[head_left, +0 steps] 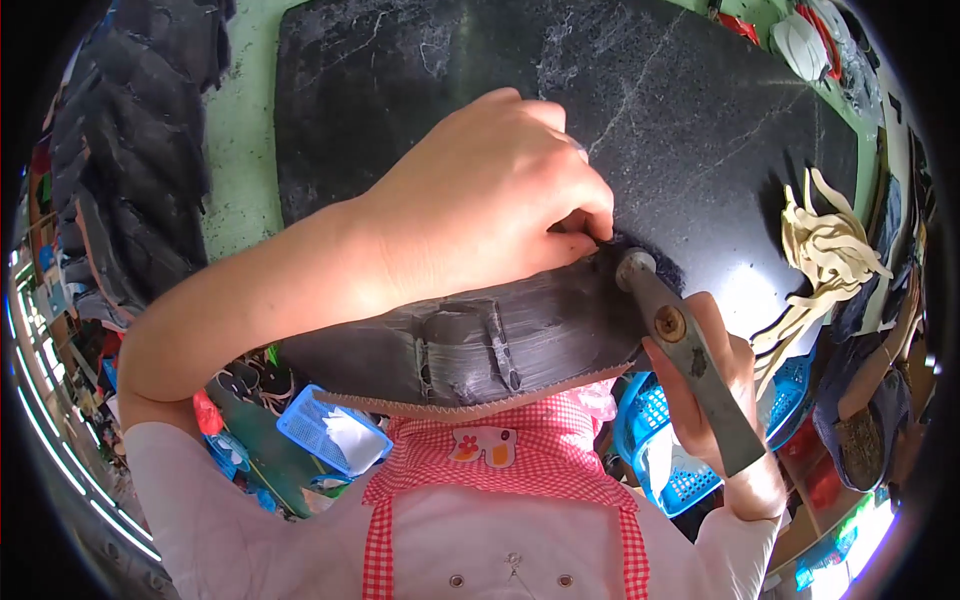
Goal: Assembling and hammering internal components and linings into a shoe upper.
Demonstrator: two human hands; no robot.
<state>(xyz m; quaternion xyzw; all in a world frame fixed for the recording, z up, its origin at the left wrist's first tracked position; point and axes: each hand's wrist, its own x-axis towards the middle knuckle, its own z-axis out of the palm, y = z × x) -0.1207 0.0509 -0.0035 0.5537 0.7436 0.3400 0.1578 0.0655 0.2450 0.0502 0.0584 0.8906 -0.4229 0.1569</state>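
A black leather piece with a raised loop and a zigzag-stitched tan edge lies along the near side of a dark stone slab. Above it, my left hand is closed, its thumb and fingers pinched at the far edge of the leather near its right end. My right hand grips a hammer with a grey metal head; the fingers and the head hide the handle. The hammer's round face is down at the leather's right end, close to my left fingertips. Contact cannot be made out.
Overlapping black pieces are stacked on the green tabletop at left. A bundle of cream strips lies at the slab's right. Blue plastic baskets stand below the table edge on both sides.
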